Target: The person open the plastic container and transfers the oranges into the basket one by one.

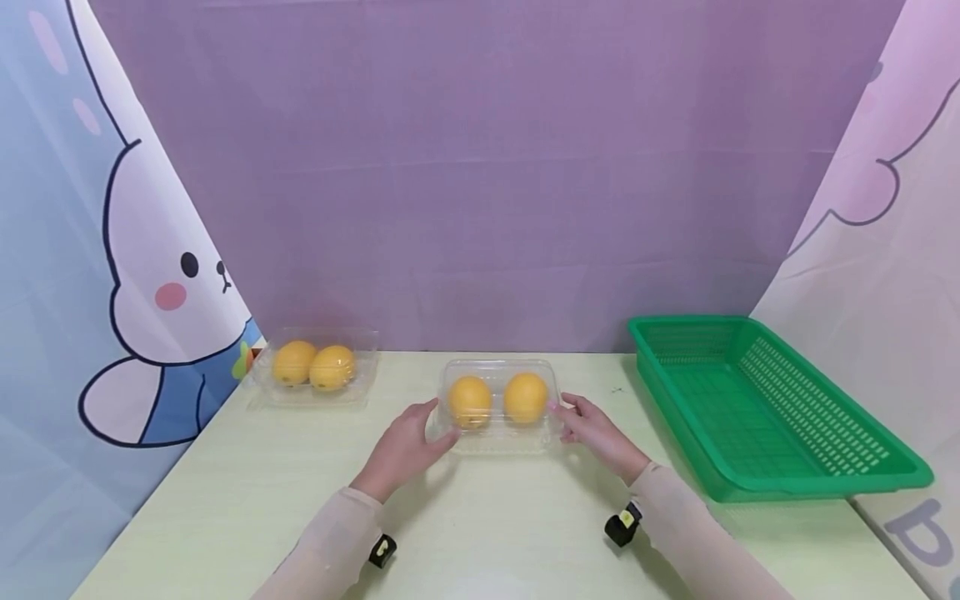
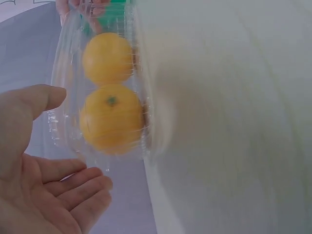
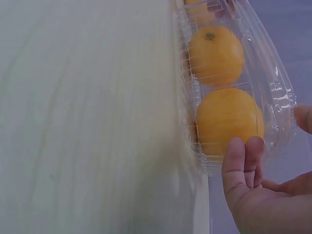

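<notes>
A clear plastic clamshell box (image 1: 498,442) sits at the middle of the table with two oranges (image 1: 469,402) side by side inside, its lid down over them. At its left end is my left hand (image 1: 408,446), thumb spread from the fingers; in the left wrist view the loosely bent fingers (image 2: 80,183) stand beside the box's end. My right hand (image 1: 600,435) is at the opposite end. The right wrist view has its fingertips (image 3: 236,148) right at the plastic, with the thumb (image 3: 303,117) by the other edge.
Another clear box (image 1: 360,392) holding two oranges (image 1: 332,367) stands at the back left. A green plastic basket (image 1: 772,417) with perforated walls occupies the table's right side. Behind the table hangs a purple cloth (image 1: 495,167), with printed cloths at both sides.
</notes>
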The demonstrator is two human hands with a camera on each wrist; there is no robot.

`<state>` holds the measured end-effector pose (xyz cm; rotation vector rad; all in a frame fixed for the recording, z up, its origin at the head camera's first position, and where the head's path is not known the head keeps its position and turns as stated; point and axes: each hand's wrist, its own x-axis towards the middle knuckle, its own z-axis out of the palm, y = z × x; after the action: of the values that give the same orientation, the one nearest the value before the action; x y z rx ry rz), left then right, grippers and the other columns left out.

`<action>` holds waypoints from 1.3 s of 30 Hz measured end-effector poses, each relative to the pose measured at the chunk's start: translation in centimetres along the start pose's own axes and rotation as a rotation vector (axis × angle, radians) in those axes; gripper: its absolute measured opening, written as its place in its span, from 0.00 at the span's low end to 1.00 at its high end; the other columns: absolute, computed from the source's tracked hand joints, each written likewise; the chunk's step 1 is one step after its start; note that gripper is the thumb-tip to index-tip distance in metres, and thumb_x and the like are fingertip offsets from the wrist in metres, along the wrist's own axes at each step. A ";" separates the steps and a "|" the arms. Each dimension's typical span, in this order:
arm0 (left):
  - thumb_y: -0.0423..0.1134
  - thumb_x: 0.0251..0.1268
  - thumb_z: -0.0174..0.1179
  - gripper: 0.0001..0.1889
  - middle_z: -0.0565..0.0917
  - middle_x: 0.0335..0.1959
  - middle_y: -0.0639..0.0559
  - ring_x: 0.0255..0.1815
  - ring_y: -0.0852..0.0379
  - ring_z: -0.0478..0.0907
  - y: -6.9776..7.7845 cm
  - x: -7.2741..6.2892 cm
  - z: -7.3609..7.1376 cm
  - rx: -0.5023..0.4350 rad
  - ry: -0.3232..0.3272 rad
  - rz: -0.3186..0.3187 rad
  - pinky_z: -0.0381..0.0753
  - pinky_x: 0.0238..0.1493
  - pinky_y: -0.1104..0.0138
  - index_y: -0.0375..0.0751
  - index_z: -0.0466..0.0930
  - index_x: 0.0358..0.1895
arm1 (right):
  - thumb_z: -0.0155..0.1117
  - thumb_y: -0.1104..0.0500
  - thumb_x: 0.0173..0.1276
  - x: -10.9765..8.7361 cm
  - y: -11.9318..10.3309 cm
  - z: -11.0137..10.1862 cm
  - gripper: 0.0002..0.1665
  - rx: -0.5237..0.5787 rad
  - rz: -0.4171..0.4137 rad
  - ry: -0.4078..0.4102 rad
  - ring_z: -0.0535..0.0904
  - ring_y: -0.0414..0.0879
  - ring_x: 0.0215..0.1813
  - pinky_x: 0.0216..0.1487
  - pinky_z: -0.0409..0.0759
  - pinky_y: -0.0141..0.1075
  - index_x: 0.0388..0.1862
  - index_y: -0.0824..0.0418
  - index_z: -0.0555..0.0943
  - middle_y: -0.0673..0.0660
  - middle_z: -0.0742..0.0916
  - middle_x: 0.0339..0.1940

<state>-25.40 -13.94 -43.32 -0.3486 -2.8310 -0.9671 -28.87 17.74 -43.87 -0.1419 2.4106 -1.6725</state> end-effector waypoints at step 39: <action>0.42 0.64 0.70 0.40 0.71 0.67 0.33 0.69 0.37 0.67 -0.3 -0.4 2.1 -0.351 0.025 -0.130 0.68 0.67 0.44 0.27 0.59 0.72 | 0.58 0.41 0.75 0.0 0.2 -0.1 0.46 0.018 -0.032 -0.012 0.79 0.55 0.46 0.55 0.80 0.47 0.76 0.71 0.58 0.68 0.78 0.56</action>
<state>-25.21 -12.91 -45.19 -0.1854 -2.6815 -1.4885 -28.91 17.90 -44.05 -0.1884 2.3969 -1.7018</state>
